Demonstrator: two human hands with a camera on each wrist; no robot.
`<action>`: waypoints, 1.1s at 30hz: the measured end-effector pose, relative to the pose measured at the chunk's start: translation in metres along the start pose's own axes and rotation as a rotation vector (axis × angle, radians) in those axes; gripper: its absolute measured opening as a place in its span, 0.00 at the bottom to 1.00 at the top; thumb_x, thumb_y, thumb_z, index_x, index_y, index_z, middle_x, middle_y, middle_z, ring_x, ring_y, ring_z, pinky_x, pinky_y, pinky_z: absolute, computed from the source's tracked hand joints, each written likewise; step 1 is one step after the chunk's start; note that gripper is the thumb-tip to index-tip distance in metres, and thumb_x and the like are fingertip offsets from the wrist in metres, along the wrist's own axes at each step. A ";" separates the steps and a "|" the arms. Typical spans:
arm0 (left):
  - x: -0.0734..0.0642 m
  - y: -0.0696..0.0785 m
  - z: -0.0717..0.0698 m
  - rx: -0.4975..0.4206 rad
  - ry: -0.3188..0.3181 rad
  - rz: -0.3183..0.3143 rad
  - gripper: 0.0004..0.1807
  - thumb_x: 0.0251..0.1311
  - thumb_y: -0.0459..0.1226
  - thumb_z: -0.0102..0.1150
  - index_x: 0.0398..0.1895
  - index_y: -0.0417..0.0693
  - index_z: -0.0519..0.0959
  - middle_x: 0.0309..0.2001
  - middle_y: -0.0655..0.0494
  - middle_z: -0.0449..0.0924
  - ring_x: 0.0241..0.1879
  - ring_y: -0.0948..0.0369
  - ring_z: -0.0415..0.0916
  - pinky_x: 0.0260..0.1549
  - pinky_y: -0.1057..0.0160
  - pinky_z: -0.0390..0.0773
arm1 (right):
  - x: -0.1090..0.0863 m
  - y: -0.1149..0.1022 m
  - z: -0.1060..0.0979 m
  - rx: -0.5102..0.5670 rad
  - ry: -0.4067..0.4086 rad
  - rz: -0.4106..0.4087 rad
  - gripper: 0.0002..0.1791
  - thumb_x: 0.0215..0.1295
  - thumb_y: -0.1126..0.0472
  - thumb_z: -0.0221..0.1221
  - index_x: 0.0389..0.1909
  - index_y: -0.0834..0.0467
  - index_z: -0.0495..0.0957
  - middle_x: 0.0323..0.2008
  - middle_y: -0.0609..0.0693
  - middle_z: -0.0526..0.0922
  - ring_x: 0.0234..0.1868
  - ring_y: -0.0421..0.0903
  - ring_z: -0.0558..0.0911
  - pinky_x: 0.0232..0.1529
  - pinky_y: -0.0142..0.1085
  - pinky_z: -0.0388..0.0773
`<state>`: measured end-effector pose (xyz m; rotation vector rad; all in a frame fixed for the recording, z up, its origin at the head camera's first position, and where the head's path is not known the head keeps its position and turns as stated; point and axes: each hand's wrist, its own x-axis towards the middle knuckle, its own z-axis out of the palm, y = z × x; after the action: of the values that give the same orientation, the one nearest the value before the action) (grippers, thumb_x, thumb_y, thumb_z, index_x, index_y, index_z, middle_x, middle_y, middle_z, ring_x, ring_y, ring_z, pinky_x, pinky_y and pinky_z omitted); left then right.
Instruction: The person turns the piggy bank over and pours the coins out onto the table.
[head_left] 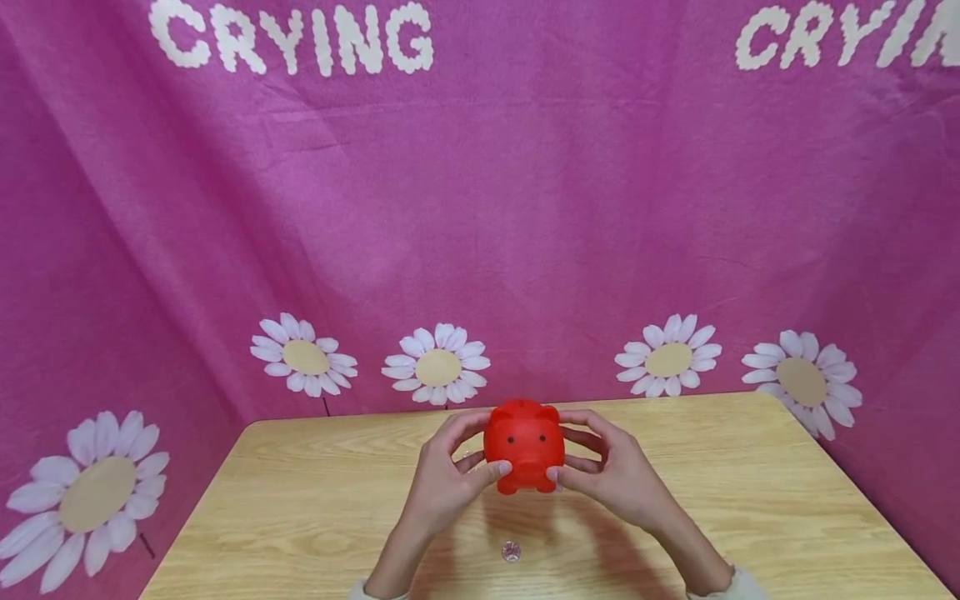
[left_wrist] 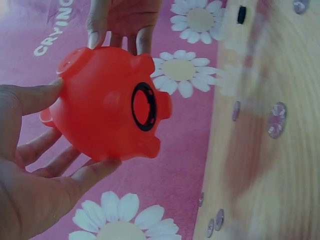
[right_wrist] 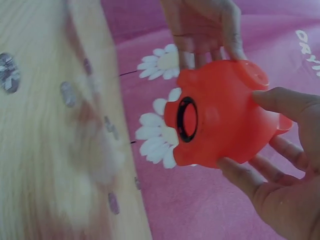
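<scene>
A red piggy bank (head_left: pixel 524 450) is held in the air above the table, its face toward the head camera. My left hand (head_left: pixel 442 475) grips its left side, with the thumb near the snout and the other fingers spread behind. From the opposite side my right hand (head_left: pixel 618 475) holds it in the same way. The two wrist views show the underside, where a black ring (left_wrist: pixel 135 107) surrounds a round hole between the stubby feet. Below, a shiny coin (head_left: pixel 511 551) lies on the wood, and more coins (left_wrist: pixel 277 120) are scattered about it.
The light wooden table (head_left: pixel 300 500) ends at a pink cloth backdrop (head_left: pixel 480 208) with white daisies and lettering. A small black piece (left_wrist: pixel 241 15) lies on the tabletop in the left wrist view. Some coins are hidden behind the hands and bank in the head view.
</scene>
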<state>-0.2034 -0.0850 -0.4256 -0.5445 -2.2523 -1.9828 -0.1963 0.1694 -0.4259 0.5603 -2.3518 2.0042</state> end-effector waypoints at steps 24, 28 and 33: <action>-0.016 -0.033 -0.002 0.133 -0.036 -0.091 0.31 0.56 0.28 0.80 0.63 0.47 0.81 0.66 0.46 0.80 0.69 0.40 0.77 0.58 0.49 0.87 | -0.005 0.037 0.012 -0.065 -0.056 -0.011 0.34 0.55 0.73 0.77 0.64 0.60 0.77 0.67 0.66 0.78 0.69 0.72 0.79 0.54 0.43 0.90; -0.016 -0.035 -0.002 0.152 -0.034 -0.122 0.30 0.56 0.27 0.79 0.63 0.47 0.81 0.67 0.47 0.80 0.70 0.40 0.77 0.59 0.50 0.87 | -0.003 0.042 0.015 -0.081 -0.054 0.005 0.35 0.55 0.74 0.77 0.64 0.60 0.77 0.66 0.66 0.78 0.69 0.72 0.79 0.55 0.42 0.90; -0.016 -0.036 -0.002 0.178 -0.037 -0.127 0.30 0.55 0.26 0.79 0.62 0.47 0.81 0.66 0.47 0.80 0.69 0.41 0.77 0.59 0.50 0.87 | -0.002 0.047 0.018 -0.091 -0.051 -0.002 0.35 0.53 0.75 0.77 0.63 0.60 0.78 0.66 0.65 0.79 0.69 0.72 0.79 0.55 0.42 0.90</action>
<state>-0.2001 -0.0932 -0.4638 -0.4326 -2.5125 -1.8124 -0.2028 0.1589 -0.4743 0.6163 -2.4556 1.8930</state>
